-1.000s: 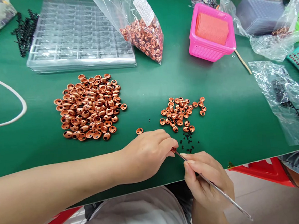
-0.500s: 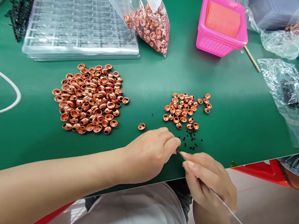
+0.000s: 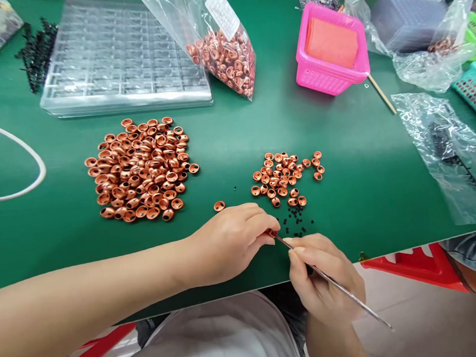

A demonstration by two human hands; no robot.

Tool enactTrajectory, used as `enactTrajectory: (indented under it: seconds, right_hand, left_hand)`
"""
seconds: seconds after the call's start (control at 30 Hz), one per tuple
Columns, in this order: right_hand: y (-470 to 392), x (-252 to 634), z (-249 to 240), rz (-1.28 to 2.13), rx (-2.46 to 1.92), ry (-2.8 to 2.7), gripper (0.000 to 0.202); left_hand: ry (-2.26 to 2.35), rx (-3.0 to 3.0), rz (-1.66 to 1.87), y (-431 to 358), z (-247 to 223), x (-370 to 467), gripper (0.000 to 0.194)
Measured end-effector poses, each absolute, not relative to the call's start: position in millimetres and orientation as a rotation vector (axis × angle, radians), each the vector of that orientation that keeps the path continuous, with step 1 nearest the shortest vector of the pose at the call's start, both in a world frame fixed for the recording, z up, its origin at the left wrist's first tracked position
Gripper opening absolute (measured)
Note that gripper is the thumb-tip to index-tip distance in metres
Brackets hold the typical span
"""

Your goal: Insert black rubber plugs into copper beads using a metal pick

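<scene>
My left hand (image 3: 236, 241) pinches one copper-coloured cup (image 3: 272, 233) between thumb and fingers near the table's front edge. My right hand (image 3: 328, 273) grips a thin metal tool (image 3: 343, 291) like a pen, its tip touching or close to that cup. Small black pieces (image 3: 296, 220) lie scattered just beyond my hands. Behind them is a small pile of copper cups (image 3: 281, 178). To the left spreads a larger pile of cups (image 3: 143, 171), and a single cup (image 3: 219, 206) rests alone beside my left hand.
Clear plastic trays (image 3: 124, 61) and a bag of copper cups (image 3: 229, 59) stand at the back. Further right are a pink basket (image 3: 331, 77) holding an orange block, a wooden stick (image 3: 382, 93) and a clear bag (image 3: 448, 153). A white cable (image 3: 36, 160) curves at left.
The whole view has shifted slightly. The cup in my left hand now shows between the fingertips, and the tool's rear end shows more fully. Another person's hand has come into view at the top right.
</scene>
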State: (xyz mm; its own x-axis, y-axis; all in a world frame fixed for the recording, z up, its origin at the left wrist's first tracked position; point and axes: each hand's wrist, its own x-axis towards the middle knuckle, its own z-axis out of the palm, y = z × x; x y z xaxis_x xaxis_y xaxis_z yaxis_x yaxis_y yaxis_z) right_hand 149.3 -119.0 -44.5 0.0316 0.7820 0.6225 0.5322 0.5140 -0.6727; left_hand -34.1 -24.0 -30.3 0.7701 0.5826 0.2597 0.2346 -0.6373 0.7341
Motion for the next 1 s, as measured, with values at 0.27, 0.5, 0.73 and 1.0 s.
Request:
enactTrajectory:
  seconds: [0.27,0.5,0.73,1.0]
  right_hand:
    - [-122,150,-49,0.303,-1.17,-1.511,0.041]
    - [-122,151,-50,0.308,-1.178,-1.507,0.04]
    - [-122,150,-50,0.311,-1.16,-1.509,0.041]
    - [-122,151,-51,0.307,-1.154,-1.513,0.041]
  left_hand:
    - [0.614,2.154,0.649,-22,-37,-35,0.008]
    - [0.61,2.126,0.647,-23,-38,-35,0.008]
    - [0.622,2.13,0.621,-22,-34,-35,0.008]
    - [0.617,2.134,0.588,-19,-29,-34,0.01]
